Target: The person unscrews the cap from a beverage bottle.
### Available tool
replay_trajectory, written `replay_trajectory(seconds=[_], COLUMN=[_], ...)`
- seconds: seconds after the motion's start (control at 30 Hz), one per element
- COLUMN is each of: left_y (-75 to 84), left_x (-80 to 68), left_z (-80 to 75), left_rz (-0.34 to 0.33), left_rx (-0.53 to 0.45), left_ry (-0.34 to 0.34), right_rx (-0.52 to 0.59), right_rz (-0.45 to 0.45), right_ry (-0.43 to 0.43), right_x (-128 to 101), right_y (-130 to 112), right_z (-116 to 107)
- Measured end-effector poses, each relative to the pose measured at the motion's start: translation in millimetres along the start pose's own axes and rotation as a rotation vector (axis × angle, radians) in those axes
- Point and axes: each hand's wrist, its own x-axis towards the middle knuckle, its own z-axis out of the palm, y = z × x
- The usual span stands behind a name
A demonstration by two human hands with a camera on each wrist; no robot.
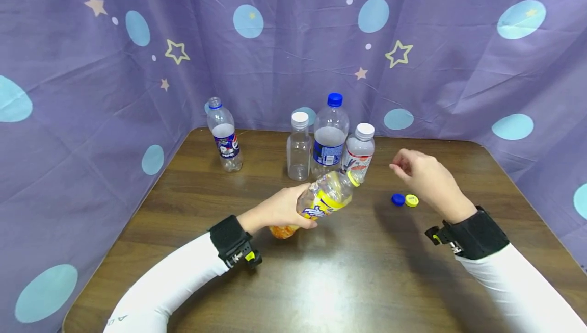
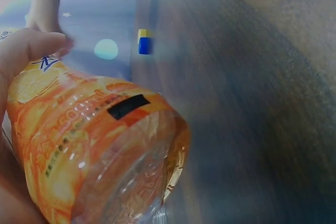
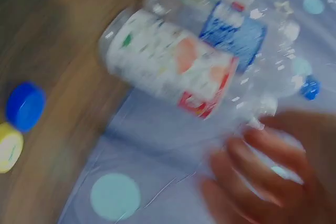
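While left hand [image 1: 279, 210] grips tilted bottle [image 1: 321, 199], right hand [image 1: 424, 177] hovers.

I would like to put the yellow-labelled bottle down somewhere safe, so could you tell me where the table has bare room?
The near half of the table, between the two sleeves, is bare. So is the stretch between the lone Pepsi bottle and the left hand. It is crowded at the back, where three capped bottles stand together, and by the two loose caps under the right hand.

We see an orange-and-yellow labelled bottle [image 1: 321, 201], blue cap [image 1: 398, 199] beside yellow cap [image 1: 411, 200], dark brown wood-grain counter [image 1: 321, 282], and purple backdrop [image 1: 275, 42] with pale-blue dots and stars.
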Motion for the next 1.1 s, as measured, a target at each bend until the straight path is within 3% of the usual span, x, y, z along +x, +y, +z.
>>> replay_trajectory(seconds=[0.1,0.2,0.3,0.4,0.47,0.57,0.67,0.73,0.8,0.87,1.0,1.1], left_y=[-4.3,-13.4,-24.7,-35.1,-40.6,-47.6,-57.4,-68.5,-81.5,-93.9,-114.1,-127.6], left_x=[-3.5,-12.2,-27.2,-44.0,-54.5,-67.5,-76.8,-80.9,-83.6,-84.4,-80.8,-74.8], left_z=[-2.0,-7.2,-21.1,-45.3,-64.7,-93.2,-116.7,-128.8,-136.9,-140.6,-138.0,-132.2], left_rz=[-0.002,-0.015,-0.048,-0.085,-0.108,-0.104,-0.011,0.046,0.069,0.044,-0.052,-0.184], left_rx=[-0.043,-0.077,-0.122,-0.227,-0.32,-0.485,-0.617,-0.649,-0.629,-0.588,-0.602,-0.641], left_ry=[0.023,0.07,0.155,0.298,0.445,0.765,1.096,1.243,1.324,1.357,1.358,1.318], right_rx=[0.102,0.175,0.181,0.168,0.169,0.183,0.196,0.203,0.205,0.205,0.204,0.214], right_rz=[-0.086,-0.072,-0.013,0.029,0.045,0.075,0.078,0.079,0.075,0.079,0.075,0.074], right_ry=[-0.346,-0.676,-0.825,-0.84,-0.837,-0.845,-0.847,-0.848,-0.847,-0.847,-0.84,-0.841], right_x=[-4.5,-10.7,-14.8,-16.5,-16.6,-16.5,-16.8,-16.8,-16.5,-16.1,-15.0,-14.4], right_y=[-4.1,-5.4,-4.5,-0.8,2.4,6.2,8.0,7.8,6.9,5.9,5.3,5.8], right_z=[5.3,14.0,21.5,24.6,24.9,25.4,26.6,27.2,27.2,27.8,28.5,28.3])
